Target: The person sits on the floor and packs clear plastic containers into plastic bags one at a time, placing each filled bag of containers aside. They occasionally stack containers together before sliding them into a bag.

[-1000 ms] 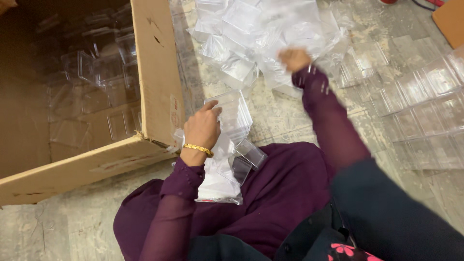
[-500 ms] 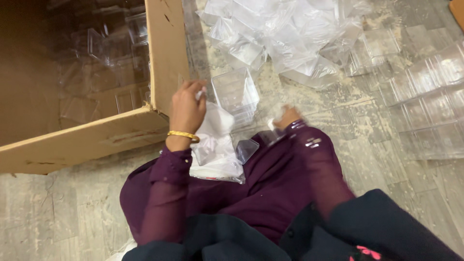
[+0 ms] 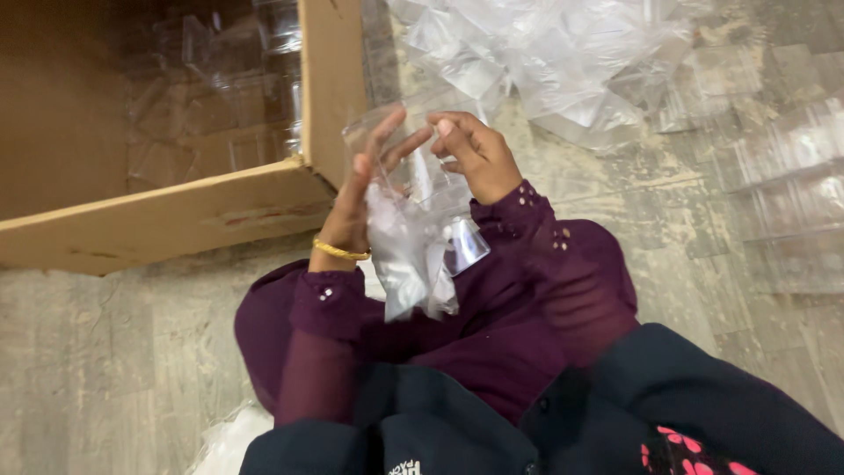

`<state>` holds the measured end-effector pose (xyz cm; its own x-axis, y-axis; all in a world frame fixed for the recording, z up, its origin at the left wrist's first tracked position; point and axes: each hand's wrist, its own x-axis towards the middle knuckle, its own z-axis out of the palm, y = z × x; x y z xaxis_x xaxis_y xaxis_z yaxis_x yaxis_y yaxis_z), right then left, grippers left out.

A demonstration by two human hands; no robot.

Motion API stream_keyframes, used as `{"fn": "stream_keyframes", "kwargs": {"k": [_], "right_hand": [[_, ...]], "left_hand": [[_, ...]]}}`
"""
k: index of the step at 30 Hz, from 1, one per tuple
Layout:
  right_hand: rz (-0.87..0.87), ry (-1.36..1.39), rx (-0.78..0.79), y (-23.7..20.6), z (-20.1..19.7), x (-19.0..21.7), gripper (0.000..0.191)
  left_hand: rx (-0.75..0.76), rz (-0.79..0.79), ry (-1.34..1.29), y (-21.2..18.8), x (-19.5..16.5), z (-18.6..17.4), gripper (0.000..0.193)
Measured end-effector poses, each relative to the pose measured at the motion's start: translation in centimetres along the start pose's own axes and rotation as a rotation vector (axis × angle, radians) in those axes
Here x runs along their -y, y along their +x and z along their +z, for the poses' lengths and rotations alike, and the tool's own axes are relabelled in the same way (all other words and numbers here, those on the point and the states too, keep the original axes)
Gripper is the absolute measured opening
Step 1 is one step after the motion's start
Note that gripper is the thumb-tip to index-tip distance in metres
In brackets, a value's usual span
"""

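My left hand (image 3: 359, 195), with a gold bangle at the wrist, and my right hand (image 3: 475, 154) are raised together in front of me. Both pinch the top of a clear plastic bag (image 3: 406, 230) that hangs down between them over my lap. A small clear plastic box (image 3: 464, 244) shows at the bag's lower right side. Whether the box is inside the bag I cannot tell. My sleeves are dark purple.
A large open cardboard box (image 3: 220, 211) holding several clear plastic boxes lies at the upper left. A heap of clear plastic bags (image 3: 563, 62) lies ahead on the worn floor. Rows of clear plastic boxes (image 3: 791, 185) lie at the right.
My right hand came back from the heap of bags to my lap, then rose to meet the left hand. Both now hold the bag up.
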<state>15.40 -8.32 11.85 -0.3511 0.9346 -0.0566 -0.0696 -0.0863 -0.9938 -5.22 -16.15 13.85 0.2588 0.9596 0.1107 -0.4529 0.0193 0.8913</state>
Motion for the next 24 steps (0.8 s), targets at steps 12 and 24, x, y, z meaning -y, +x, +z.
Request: {"fn": "stream_keyframes", "kwargs": {"k": [12,24], "right_hand": [[0.254,-1.251,0.119,-3.8,-1.0,-15.4,0.039],[0.610,-1.229,-0.211,-2.9,-0.8,-25.9,0.091]], "left_hand": [[-0.125,-0.149,-0.378,-2.2,1.1,-4.5,0.108],[-0.143,-0.134,-0.311,-1.5,-1.6,-6.7,0.102]]}}
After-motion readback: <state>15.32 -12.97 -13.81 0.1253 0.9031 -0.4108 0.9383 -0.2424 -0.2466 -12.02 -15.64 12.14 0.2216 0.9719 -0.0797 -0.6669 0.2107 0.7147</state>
